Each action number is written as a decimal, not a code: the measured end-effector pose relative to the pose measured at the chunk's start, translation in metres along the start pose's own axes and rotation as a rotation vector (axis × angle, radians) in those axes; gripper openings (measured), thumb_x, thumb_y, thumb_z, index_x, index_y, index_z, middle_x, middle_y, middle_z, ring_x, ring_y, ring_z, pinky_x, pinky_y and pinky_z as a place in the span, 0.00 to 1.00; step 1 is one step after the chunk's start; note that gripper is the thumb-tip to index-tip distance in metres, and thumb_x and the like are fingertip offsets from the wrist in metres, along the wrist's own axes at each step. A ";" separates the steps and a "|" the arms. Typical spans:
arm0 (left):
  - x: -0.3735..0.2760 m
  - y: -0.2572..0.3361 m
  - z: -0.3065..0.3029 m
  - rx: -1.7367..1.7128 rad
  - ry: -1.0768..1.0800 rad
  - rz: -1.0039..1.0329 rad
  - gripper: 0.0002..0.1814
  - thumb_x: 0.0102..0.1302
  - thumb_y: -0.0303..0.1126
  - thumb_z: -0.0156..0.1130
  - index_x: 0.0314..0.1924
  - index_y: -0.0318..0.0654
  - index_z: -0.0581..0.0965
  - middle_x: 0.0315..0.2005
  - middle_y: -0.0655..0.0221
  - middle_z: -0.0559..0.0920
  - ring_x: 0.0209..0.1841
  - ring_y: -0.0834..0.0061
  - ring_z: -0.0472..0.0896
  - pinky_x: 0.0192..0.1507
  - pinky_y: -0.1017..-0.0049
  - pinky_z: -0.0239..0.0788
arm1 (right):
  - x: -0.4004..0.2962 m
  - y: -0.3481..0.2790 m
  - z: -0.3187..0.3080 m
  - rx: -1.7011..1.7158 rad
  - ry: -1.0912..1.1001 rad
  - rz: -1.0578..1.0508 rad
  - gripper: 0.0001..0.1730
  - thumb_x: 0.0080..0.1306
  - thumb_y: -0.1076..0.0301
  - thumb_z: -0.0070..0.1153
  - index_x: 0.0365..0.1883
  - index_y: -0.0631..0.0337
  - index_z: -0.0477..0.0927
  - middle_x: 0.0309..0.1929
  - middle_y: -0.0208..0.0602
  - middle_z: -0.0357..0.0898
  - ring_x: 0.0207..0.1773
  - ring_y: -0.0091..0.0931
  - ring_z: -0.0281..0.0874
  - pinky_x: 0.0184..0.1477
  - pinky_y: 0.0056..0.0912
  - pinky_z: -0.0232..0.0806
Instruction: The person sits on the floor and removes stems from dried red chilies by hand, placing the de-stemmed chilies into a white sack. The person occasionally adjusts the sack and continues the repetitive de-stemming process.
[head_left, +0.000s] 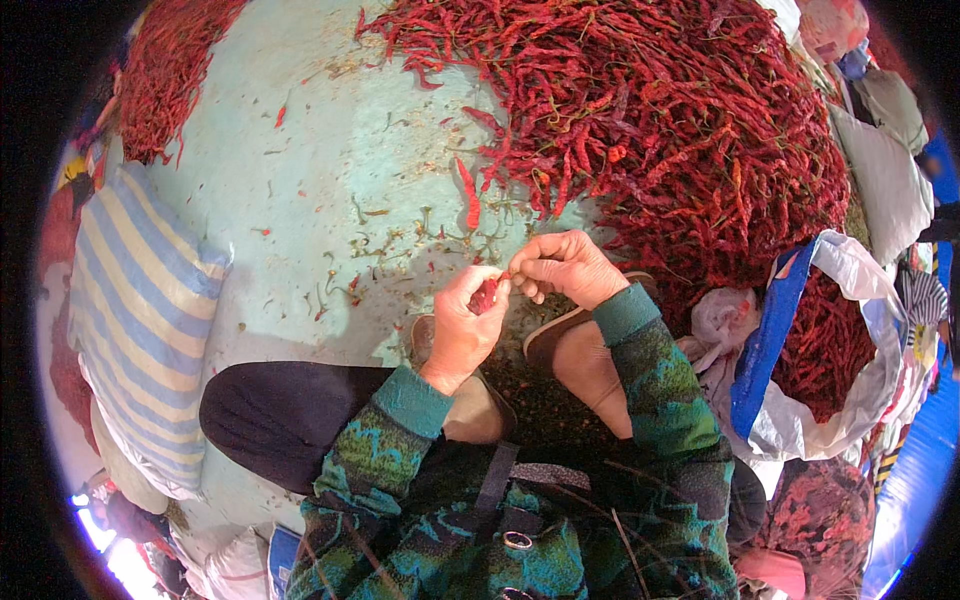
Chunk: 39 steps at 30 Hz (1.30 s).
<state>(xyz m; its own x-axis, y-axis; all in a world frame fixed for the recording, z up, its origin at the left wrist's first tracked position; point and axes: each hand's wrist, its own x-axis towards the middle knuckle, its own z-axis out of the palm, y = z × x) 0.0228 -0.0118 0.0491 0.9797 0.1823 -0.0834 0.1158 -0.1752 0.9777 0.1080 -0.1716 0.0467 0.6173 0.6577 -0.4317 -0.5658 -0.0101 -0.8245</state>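
Observation:
My left hand (472, 315) is closed around a dried red chili pepper (486, 294), part of which shows between thumb and fingers. Close against it, my right hand (568, 268) pinches at the chili's end with thumb and forefinger. Ahead and to the right spreads a large heap of dried red chilies (637, 127), many with stems. One loose red chili (468, 196) lies on the pale floor beyond my hands. Cut-off or broken green stems (390, 244) are scattered on the floor in front of my left hand.
At left lies a blue-and-cream striped sack (146, 322), with another chili heap (161, 82) beyond. An open white and blue sack (772, 337) of chilies stands at right, beside a knotted plastic bag (724, 319). A red mesh sack (821, 517) sits at lower right. My feet are below my hands.

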 end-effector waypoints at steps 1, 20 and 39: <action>0.000 0.002 -0.001 0.030 0.010 0.041 0.06 0.55 0.23 0.61 0.33 0.35 0.74 0.21 0.72 0.73 0.23 0.85 0.68 0.25 0.81 0.61 | 0.000 0.000 0.000 0.020 -0.014 0.023 0.07 0.60 0.71 0.54 0.35 0.65 0.78 0.27 0.31 0.78 0.26 0.18 0.75 0.27 0.21 0.69; 0.002 -0.017 -0.001 -0.245 0.053 -0.310 0.05 0.57 0.22 0.59 0.35 0.33 0.75 0.24 0.73 0.77 0.24 0.87 0.72 0.26 0.83 0.65 | 0.011 0.007 0.008 -0.297 0.080 0.005 0.07 0.59 0.72 0.52 0.31 0.68 0.77 0.20 0.31 0.75 0.22 0.18 0.73 0.24 0.23 0.67; 0.023 -0.028 0.009 -0.750 0.358 -0.588 0.07 0.55 0.28 0.65 0.31 0.36 0.75 0.21 0.71 0.77 0.18 0.80 0.72 0.19 0.79 0.64 | 0.021 0.035 0.028 -1.121 0.410 -0.326 0.10 0.52 0.70 0.55 0.25 0.64 0.68 0.22 0.51 0.73 0.30 0.49 0.71 0.30 0.44 0.65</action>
<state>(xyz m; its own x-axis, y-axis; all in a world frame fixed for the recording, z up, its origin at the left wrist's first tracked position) 0.0440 -0.0117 0.0184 0.6796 0.3443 -0.6478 0.3104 0.6652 0.6791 0.0861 -0.1376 0.0192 0.8812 0.4685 -0.0634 0.3026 -0.6621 -0.6856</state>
